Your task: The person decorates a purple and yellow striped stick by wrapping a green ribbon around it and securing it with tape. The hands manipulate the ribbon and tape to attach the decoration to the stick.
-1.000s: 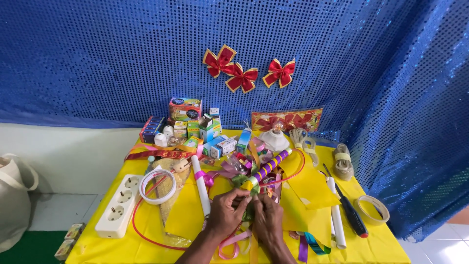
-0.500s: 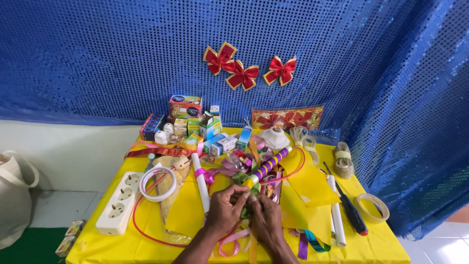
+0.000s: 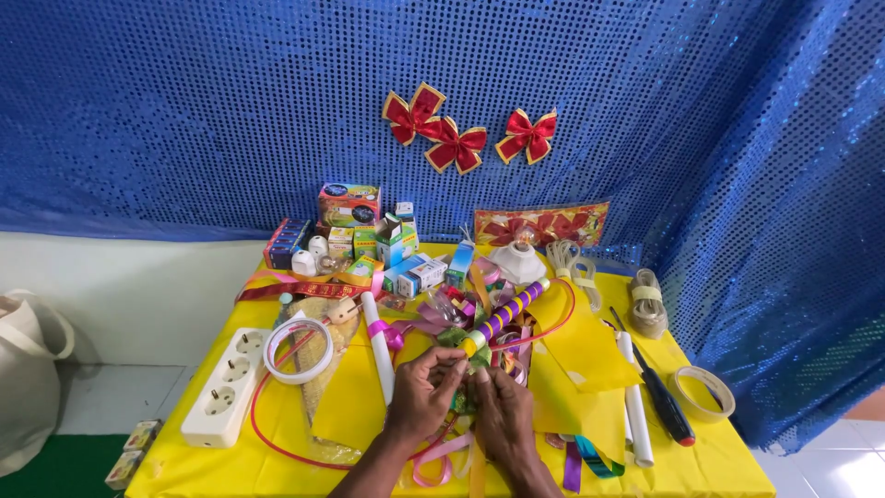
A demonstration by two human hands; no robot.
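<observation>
My left hand and my right hand meet over the front middle of a yellow table. Both pinch a small green and gold ribbon piece between their fingertips. Just beyond the fingers lies a stick wrapped in purple and yellow stripes, tilted up to the right. Loose pink ribbon curls under my wrists, and coloured ribbon strips lie to the right of my right hand.
A white power strip lies at the left with a red cable. A tape ring, white tubes, a screwdriver and another tape roll lie around. Small boxes stand at the back. Red bows hang on the blue sequin cloth.
My hands stay together at the same spot, with the fingers shifting slightly on the ribbon piece. The camera view has dipped a little.
</observation>
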